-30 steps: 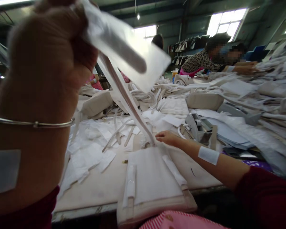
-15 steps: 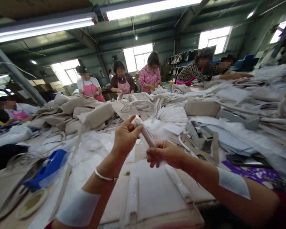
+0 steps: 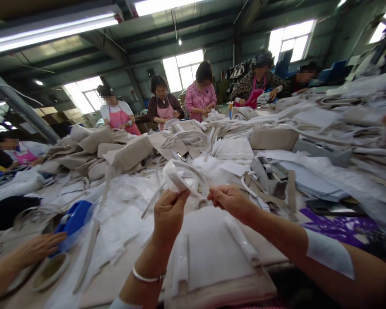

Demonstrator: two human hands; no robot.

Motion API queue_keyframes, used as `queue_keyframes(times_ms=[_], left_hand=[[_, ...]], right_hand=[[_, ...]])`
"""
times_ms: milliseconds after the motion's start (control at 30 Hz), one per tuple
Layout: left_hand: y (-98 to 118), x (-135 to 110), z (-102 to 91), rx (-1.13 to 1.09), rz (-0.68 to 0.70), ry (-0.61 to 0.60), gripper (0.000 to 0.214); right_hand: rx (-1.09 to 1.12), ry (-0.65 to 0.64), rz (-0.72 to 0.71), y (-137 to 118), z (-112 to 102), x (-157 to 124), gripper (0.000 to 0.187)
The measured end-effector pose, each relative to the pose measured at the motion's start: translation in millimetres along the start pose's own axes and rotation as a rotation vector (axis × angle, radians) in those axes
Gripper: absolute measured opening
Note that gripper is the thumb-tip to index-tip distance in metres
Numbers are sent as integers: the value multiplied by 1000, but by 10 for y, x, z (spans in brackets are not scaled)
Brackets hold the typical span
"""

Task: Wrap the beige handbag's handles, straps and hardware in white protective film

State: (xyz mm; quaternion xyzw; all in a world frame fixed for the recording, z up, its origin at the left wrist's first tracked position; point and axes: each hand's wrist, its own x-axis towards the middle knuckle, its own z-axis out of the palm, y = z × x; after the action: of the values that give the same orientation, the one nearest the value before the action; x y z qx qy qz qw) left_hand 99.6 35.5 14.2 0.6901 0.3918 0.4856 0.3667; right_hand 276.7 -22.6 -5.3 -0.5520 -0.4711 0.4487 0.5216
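A pale bag strap [image 3: 176, 177], partly covered in clear or white film, bends into a loop above the worktable. My left hand [image 3: 170, 210] is closed on the strap near its wrapped part. At the loop's right side, the fingers of my right hand [image 3: 230, 201] are pinched together on the strap. Below both hands lies a beige bag [image 3: 266, 279] with a white sheet [image 3: 217, 244] over it. Two film-wrapped strips [image 3: 181, 259] run along the sheet's sides. A loose thin strap end hangs left of my left hand.
Another person's hand [image 3: 35, 249] reaches in from the left to a blue tape dispenser [image 3: 75, 221], near a tape roll [image 3: 50, 271]. A grey dispenser [image 3: 268, 176] and purple material [image 3: 337, 223] lie right. Beige bag pieces [image 3: 128, 154] pile up ahead; several co-workers stand beyond.
The strap, earlier stretched straight between my hands, now curves in a loop. My left hand has dropped slightly, and my right hand has shifted up and right. Another person's hand has come in at left.
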Motion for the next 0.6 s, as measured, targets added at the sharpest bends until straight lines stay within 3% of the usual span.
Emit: queue_keyframes(times_ms=[67,100,200,300,467,600], left_hand=[[6,-101,13,13,64,-32,13],[6,-163,33,8,78,-60,13],[-14,-336,92,-56,37,-102,11],[-39,-428,93,-117,-26,-90,12],[-58,-494,45,-210,-101,-233,26],[-94,-558,54,-365,-221,-291,20]], right_hand=[[242,-160,247,-5,49,-57,59],[363,-225,304,-8,84,-83,58],[585,-209,263,-9,187,-128,40],[610,-140,275,17,251,-136,29],[642,-229,300,69,305,-162,27],[416,-174,152,18,289,-174,27]])
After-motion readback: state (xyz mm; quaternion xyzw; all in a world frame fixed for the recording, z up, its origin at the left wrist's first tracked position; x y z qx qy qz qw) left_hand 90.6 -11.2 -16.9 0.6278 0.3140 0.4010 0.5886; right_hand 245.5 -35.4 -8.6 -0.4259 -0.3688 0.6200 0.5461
